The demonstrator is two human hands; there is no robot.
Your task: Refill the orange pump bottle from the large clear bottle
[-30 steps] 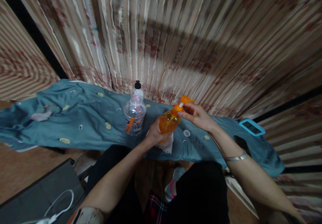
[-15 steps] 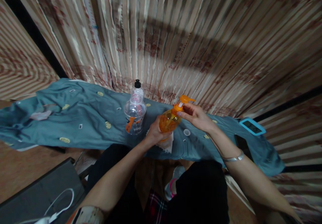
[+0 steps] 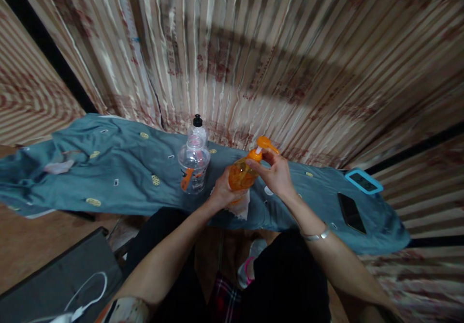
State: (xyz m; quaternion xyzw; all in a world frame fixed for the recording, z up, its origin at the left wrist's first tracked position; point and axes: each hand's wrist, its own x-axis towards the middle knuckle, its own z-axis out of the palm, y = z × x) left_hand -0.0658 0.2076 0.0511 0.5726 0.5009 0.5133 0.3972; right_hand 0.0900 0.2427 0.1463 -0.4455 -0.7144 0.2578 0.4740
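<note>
A see-through orange pump bottle (image 3: 242, 174) leans to the right in my hands, above a crumpled white tissue (image 3: 239, 208). My left hand (image 3: 223, 188) is wrapped round the bottle's body. At its neck, my right hand (image 3: 274, 170) grips the orange pump cap (image 3: 255, 155) between thumb and fingers; the pump's spout points right. Left of the bottle stands a clear plastic cup (image 3: 194, 170) with orange and black print. Close behind that cup is a clear bottle with a black cap (image 3: 197, 121). A small white round lid (image 3: 268, 190) lies partly behind my right hand.
The narrow table has a blue-green cloth (image 3: 126, 168). On its right lie a black phone (image 3: 351, 212) and a blue-framed digital clock (image 3: 364, 181). A pale wrapper (image 3: 60, 167) rests at the left. Behind hangs a striped curtain (image 3: 232, 62); a grey surface with a white cable (image 3: 87, 304) is lower left.
My right hand and forearm have shifted left and turned round the pump cap, uncovering the phone. The spout has swung slightly. My left hand stays on the bottle.
</note>
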